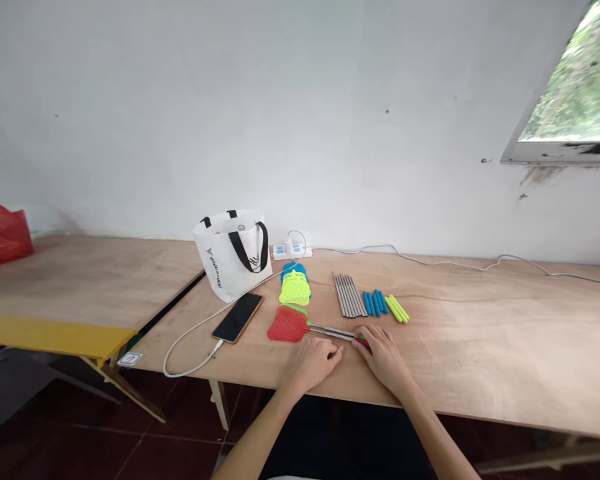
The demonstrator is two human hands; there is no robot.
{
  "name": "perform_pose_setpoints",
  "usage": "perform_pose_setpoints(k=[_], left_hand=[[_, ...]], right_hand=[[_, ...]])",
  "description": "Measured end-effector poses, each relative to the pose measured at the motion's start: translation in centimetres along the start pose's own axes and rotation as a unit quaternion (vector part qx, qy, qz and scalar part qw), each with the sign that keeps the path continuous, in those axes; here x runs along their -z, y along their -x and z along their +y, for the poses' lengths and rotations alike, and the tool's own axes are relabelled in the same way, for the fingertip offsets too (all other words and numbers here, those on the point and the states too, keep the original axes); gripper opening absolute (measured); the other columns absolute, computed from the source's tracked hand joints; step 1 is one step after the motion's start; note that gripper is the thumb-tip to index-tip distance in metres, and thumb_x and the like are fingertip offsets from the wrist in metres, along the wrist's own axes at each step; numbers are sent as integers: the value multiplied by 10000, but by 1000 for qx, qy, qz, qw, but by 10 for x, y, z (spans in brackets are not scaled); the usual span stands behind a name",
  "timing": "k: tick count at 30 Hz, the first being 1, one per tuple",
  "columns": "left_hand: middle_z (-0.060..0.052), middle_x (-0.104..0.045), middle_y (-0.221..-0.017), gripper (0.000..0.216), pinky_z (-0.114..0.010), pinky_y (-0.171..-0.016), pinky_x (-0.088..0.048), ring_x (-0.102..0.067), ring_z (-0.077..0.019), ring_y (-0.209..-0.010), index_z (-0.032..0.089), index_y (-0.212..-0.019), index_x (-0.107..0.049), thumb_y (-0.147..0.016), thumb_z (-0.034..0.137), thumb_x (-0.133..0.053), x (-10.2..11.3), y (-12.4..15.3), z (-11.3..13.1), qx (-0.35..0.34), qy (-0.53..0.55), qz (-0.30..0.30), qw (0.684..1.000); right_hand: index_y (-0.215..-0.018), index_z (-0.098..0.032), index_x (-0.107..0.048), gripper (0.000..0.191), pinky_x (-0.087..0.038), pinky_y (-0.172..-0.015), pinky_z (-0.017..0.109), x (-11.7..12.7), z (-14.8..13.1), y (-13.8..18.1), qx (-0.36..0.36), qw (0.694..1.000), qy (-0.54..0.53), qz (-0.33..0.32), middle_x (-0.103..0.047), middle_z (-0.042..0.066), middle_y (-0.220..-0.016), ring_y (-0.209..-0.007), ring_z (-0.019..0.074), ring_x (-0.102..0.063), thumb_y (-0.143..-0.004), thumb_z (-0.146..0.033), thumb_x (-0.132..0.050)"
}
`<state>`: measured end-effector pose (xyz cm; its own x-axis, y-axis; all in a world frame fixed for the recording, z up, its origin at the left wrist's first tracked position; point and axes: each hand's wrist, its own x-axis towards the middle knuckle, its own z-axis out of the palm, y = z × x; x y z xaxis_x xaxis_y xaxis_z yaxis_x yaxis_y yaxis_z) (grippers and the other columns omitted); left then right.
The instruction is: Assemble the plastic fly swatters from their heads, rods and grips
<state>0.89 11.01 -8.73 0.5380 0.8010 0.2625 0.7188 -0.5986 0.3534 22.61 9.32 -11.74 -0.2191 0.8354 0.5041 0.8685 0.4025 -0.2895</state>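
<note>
A red fly swatter (289, 324) lies on the table, with part of a green fly swatter head (298, 309) showing from under it. Their metal rods run right to my right hand (381, 355), whose fingers are closed over the handle end. Only a bit of red and green handle shows there. My left hand (310, 363) rests on the table edge just below the rods, fingers curled in, apparently holding nothing. Behind lie yellow swatter heads (295, 289) on blue swatter heads (304, 270), a row of metal rods (349, 295), blue handles (375, 303) and yellow-green handles (397, 309).
Left of the swatters lies a phone (238, 318) on a white charging cable (180, 340). A white tote bag (233, 260) and a power strip (280, 252) stand near the wall. A second table (80, 280) on the left bears a red plastic bag (3, 233).
</note>
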Motion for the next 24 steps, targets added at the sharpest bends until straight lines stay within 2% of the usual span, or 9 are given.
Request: perform_pose_setpoints(k=[8, 12, 16, 19, 22, 24], left_hand=[[-54, -726, -738, 436, -310, -610, -298, -647, -202, -696, 200, -717, -755, -1018, 383, -497, -2, 0, 0, 14, 4, -4, 1000], [-63, -715, -728, 451, -308, -607, -289, -640, -205, -697, 192, -679, -723, -1016, 384, -491, 2, 0, 1, 19, 44, -8, 999], [-51, -661, -668, 511, -298, -615, -305, -596, -190, -656, 190, -643, -657, -1013, 494, -481, 7, -1, 0, 27, 157, 10, 987], [-19, -599, -661, 525, -275, -607, -344, -546, -164, -625, 190, -775, -666, -998, 609, -443, 9, -6, -3, 60, 322, 61, 943], [18, -510, -643, 626, -240, -506, -296, -441, -129, -541, 176, -965, -681, -944, 738, -407, 9, -12, -5, 123, 494, 102, 855], [34, -460, -624, 668, -221, -467, -235, -385, -113, -518, 165, -1008, -686, -892, 783, -458, 10, -14, -3, 150, 559, 119, 807]], right_hand=[[-1006, -262, -615, 205, -427, -1023, 452, -1, -2, 1, 16, 999, 18, 21, -694, 54, -1180, -1112, 232, -633, -1058, -349, -437], [-967, -245, -606, 232, -437, -995, 423, 1, -4, 0, 21, 998, 33, 55, -727, 51, -1037, -985, 213, -669, -1066, -318, -409], [-948, -238, -608, 271, -487, -803, 349, 4, -7, 0, -23, 995, 26, 91, -731, 40, -896, -812, 203, -677, -1071, -358, -397], [-962, -243, -626, 285, -489, -733, 327, 7, -9, 0, -40, 994, 8, 103, -736, 37, -892, -788, 207, -677, -1064, -405, -415], [-989, -246, -637, 289, -494, -718, 304, 10, -13, 1, -32, 995, -16, 98, -729, 30, -881, -787, 197, -682, -1067, -409, -411], [-1042, -248, -643, 304, -494, -704, 282, 12, -19, 0, -17, 996, -25, 85, -722, 27, -895, -790, 181, -687, -1078, -390, -377]])
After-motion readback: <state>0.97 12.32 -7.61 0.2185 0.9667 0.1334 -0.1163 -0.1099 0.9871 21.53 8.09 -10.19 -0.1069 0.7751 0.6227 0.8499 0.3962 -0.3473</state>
